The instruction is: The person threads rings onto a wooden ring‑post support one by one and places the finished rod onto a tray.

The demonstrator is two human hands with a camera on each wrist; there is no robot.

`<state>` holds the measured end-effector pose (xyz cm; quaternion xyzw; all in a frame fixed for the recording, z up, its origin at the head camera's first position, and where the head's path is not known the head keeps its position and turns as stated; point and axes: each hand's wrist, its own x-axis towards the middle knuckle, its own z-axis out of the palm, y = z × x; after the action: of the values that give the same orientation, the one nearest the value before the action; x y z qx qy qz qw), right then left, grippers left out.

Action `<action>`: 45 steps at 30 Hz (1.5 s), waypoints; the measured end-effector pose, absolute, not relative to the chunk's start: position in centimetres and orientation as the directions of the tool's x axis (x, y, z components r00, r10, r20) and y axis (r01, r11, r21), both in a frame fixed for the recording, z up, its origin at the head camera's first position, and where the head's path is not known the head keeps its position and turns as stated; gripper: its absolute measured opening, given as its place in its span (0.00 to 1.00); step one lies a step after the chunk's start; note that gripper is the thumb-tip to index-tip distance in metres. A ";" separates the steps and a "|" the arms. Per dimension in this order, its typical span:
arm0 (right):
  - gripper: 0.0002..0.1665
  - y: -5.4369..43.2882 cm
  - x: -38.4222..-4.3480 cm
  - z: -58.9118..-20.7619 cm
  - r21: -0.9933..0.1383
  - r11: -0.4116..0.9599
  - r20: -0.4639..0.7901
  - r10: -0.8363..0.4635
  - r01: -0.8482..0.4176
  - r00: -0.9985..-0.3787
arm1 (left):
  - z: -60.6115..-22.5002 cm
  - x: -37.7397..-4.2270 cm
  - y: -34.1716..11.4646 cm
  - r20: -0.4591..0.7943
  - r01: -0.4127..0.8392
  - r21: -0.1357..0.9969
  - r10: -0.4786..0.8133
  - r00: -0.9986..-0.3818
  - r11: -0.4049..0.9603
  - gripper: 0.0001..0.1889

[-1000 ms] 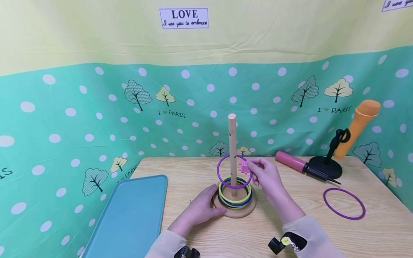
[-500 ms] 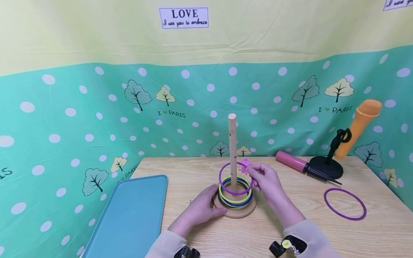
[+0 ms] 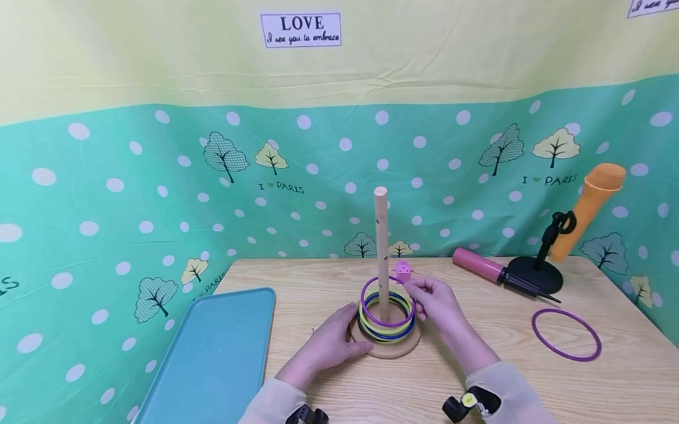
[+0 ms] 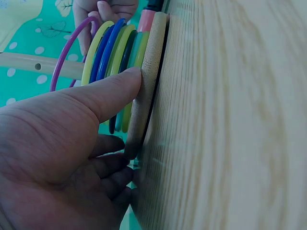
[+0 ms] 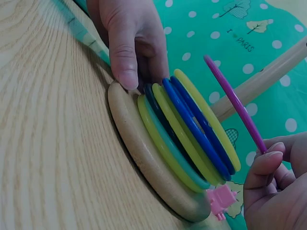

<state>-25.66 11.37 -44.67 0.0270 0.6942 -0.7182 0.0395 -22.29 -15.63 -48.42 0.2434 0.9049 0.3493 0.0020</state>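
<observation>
A wooden peg stand (image 3: pixel 381 238) stands upright on the table, its round base (image 5: pixel 139 148) flat. Around the peg's foot lies a stack of rings (image 5: pixel 194 129) in yellow, blue, dark and teal. My left hand (image 3: pixel 330 341) grips the base's left side, thumb at the front edge and fingers round the far side. Between thumb and fingers, my right hand (image 3: pixel 438 304) pinches a purple ring (image 5: pixel 236 103) at its right side. The ring encircles the peg, tilted, just above the top yellow ring. Behind the stand sits a small pink toy (image 3: pixel 403 270).
A teal tray (image 3: pixel 211 357) lies at the left. On the right, another purple ring (image 3: pixel 557 311) rests on the table. Beyond it are a pink hand pump (image 3: pixel 478 265) and an orange microphone (image 3: pixel 586 211) on a black stand. A patterned cloth hangs behind.
My right hand has lowered the purple ring along the peg, closer to the stack. The pink toy behind shows more fully. My left hand stays on the base.
</observation>
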 end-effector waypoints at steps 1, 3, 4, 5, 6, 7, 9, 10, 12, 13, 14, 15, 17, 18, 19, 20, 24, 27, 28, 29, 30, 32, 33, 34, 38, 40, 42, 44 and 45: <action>0.16 11.4 -25.7 -44.8 -0.995 -0.029 -0.098 -0.019 0.098 -0.995 | -48.1 -22.1 -15.6 0.148 0.421 0.651 0.438 -0.887 0.632 0.50; 0.16 11.4 -25.8 -45.0 -0.995 -0.016 -0.103 -0.022 0.103 -0.994 | -47.9 -22.0 -15.5 0.127 0.400 0.660 0.430 -0.894 0.636 0.50; 0.16 11.4 -25.8 -45.1 -0.994 -0.010 -0.104 -0.023 0.104 -0.994 | -47.9 -22.0 -15.5 0.115 0.389 0.658 0.425 -0.898 0.644 0.50; 0.16 11.4 -25.8 -45.1 -0.994 -0.008 -0.107 -0.022 0.107 -0.994 | -47.8 -22.0 -15.5 0.101 0.377 0.656 0.419 -0.902 0.654 0.51; 0.16 11.4 -25.8 -45.2 -0.994 -0.006 -0.109 -0.024 0.109 -0.994 | -47.8 -22.0 -15.5 0.086 0.360 0.664 0.412 -0.907 0.655 0.51; 0.16 11.4 -25.8 -45.2 -0.994 -0.005 -0.110 -0.024 0.110 -0.994 | -47.8 -22.0 -15.4 0.079 0.355 0.661 0.409 -0.909 0.661 0.51; 0.16 11.3 -25.8 -45.3 -0.994 -0.005 -0.110 -0.023 0.111 -0.994 | -47.9 -22.1 -15.4 0.068 0.346 0.656 0.404 -0.912 0.671 0.51; 0.16 11.3 -25.7 -45.3 -0.994 -0.005 -0.111 -0.025 0.111 -0.994 | -47.9 -22.1 -15.4 0.067 0.345 0.653 0.402 -0.913 0.674 0.51; 0.16 11.2 -25.7 -45.3 -0.994 -0.006 -0.110 -0.025 0.110 -0.994 | -47.9 -22.1 -15.4 0.066 0.344 0.651 0.401 -0.914 0.677 0.51; 0.16 11.1 -25.7 -45.3 -0.994 -0.009 -0.112 -0.024 0.112 -0.993 | -47.9 -22.1 -15.4 0.066 0.344 0.650 0.401 -0.914 0.678 0.51; 0.16 11.1 -25.7 -45.3 -0.993 -0.010 -0.114 -0.023 0.114 -0.993 | -47.9 -22.1 -15.4 0.066 0.344 0.649 0.401 -0.914 0.678 0.51; 0.15 11.0 -25.7 -45.3 -0.993 -0.014 -0.117 -0.018 0.118 -0.993 | -47.9 -22.1 -15.4 0.066 0.345 0.648 0.401 -0.914 0.679 0.51; 0.15 11.0 -25.6 -45.3 -0.993 -0.017 -0.119 -0.015 0.119 -0.993 | -47.9 -22.1 -15.4 0.069 0.346 0.649 0.401 -0.913 0.677 0.51; 0.15 10.9 -25.6 -45.3 -0.993 -0.016 -0.120 -0.015 0.120 -0.993 | -47.8 -22.0 -15.4 0.071 0.348 0.650 0.402 -0.913 0.676 0.51; 0.15 10.9 -25.6 -45.3 -0.992 -0.016 -0.122 -0.012 0.122 -0.992 | -47.8 -22.0 -15.4 0.072 0.349 0.651 0.402 -0.913 0.675 0.51; 0.15 10.9 -25.6 -45.3 -0.992 -0.015 -0.122 -0.012 0.123 -0.992 | -47.8 -22.0 -15.4 0.073 0.349 0.652 0.402 -0.913 0.673 0.51; 0.15 10.9 -25.7 -45.4 -0.993 -0.010 -0.118 -0.017 0.118 -0.993 | -47.9 -22.0 -15.5 0.075 0.349 0.655 0.402 -0.912 0.670 0.51; 0.16 11.0 -25.7 -45.5 -0.994 -0.012 -0.113 -0.019 0.113 -0.993 | -47.9 -22.1 -15.4 0.072 0.346 0.657 0.401 -0.913 0.670 0.51; 0.16 10.9 -25.7 -45.5 -0.994 -0.014 -0.112 -0.020 0.112 -0.994 | -47.8 -22.1 -15.4 0.072 0.346 0.659 0.402 -0.913 0.668 0.51; 0.17 11.0 -25.8 -45.6 -0.994 -0.013 -0.108 -0.023 0.109 -0.994 | -47.8 -22.1 -15.4 0.072 0.345 0.661 0.402 -0.913 0.666 0.51; 0.17 11.0 -25.8 -45.7 -0.994 -0.014 -0.111 -0.020 0.111 -0.994 | -47.8 -22.2 -15.4 0.072 0.346 0.662 0.403 -0.912 0.665 0.51; 0.17 10.9 -25.8 -45.7 -0.994 -0.015 -0.108 -0.021 0.109 -0.994 | -47.8 -22.2 -15.4 0.072 0.347 0.662 0.405 -0.912 0.664 0.51; 0.18 10.9 -25.8 -45.7 -0.994 -0.013 -0.109 -0.019 0.109 -0.994 | -47.8 -22.2 -15.4 0.073 0.349 0.661 0.406 -0.911 0.664 0.51; 0.17 10.9 -25.8 -45.8 -0.994 -0.014 -0.107 -0.017 0.108 -0.994 | -47.8 -22.2 -15.4 0.073 0.349 0.662 0.407 -0.911 0.664 0.51; 0.17 10.8 -25.7 -45.8 -0.994 -0.011 -0.112 -0.003 0.112 -0.994 | -47.8 -22.2 -15.4 0.075 0.354 0.658 0.409 -0.909 0.665 0.50; 0.15 10.8 -25.7 -45.8 -0.994 -0.012 -0.113 0.000 0.113 -0.994 | -47.8 -22.2 -15.5 0.078 0.355 0.660 0.410 -0.909 0.662 0.50; 0.14 10.7 -25.6 -45.8 -0.993 -0.011 -0.116 0.005 0.116 -0.993 | -47.9 -22.3 -15.4 0.078 0.354 0.662 0.410 -0.909 0.660 0.50; 0.14 10.7 -25.6 -45.9 -0.993 -0.010 -0.117 0.005 0.117 -0.993 | -47.8 -22.2 -15.4 0.078 0.353 0.664 0.408 -0.909 0.660 0.50; 0.13 10.7 -25.6 -46.0 -0.993 -0.011 -0.118 0.006 0.118 -0.993 | -47.8 -22.2 -15.4 0.076 0.351 0.663 0.407 -0.910 0.661 0.50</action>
<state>-25.64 10.70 -45.97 0.0443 0.7022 -0.7095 0.0393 -22.23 -15.42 -47.83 0.2084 0.9104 0.3553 0.0393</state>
